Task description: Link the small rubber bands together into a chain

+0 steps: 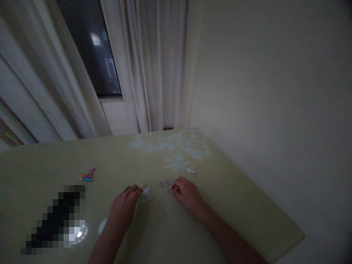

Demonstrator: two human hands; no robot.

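My left hand point(127, 201) pinches the left edge of a small clear plastic bag point(147, 193), which has something pale and yellowish in it. Right of the bag lie several small thin rings, perhaps hair ties: two purplish ones, a ring point(161, 184) and another ring point(167, 182), and a pale one point(164, 202) closer to me. An orange-tinted ring point(169, 189) is at the fingertips of my right hand point(188, 194). Those fingers are curled together against the table; what they grip, if anything, is too small to make out.
A small white object point(190, 170) lies beyond my right hand. Far left is a pile of bright multicoloured small pieces point(87, 175), with a pixelated dark shape point(55, 220) nearer me. The patterned table cover point(233, 205) ends along a wall at right; curtains hang behind.
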